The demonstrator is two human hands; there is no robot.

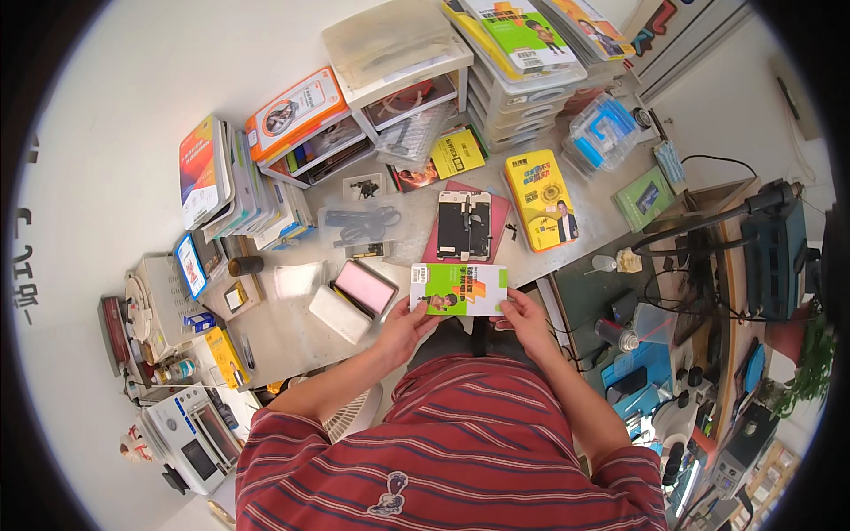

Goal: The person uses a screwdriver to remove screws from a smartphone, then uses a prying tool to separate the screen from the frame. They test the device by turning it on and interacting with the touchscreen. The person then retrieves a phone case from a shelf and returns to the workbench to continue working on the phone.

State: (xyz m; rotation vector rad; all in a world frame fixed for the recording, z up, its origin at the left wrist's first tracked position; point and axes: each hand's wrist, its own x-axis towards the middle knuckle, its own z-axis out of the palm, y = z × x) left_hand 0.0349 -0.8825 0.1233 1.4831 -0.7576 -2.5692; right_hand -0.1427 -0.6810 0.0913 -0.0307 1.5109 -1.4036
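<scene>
- We hold a green box (459, 289) flat at the near edge of the surface (283, 332), just above our striped shirt (460, 442).
- Our left hand (404, 329) grips its 9 o'clock end, fingers closed on the corner.
- Our right hand (524, 320) pinches the 3 o'clock end in the same way.
- At 12 o'clock from the box, an opened phone (464, 226) lies on a red mat (500, 212).
- At 2 o'clock lies a yellow box (540, 199).
- At 9 o'clock, a pink case (366, 287) rests beside a white case (339, 313).
- Further out at 12 o'clock stand stacked drawers (407, 88).
</scene>
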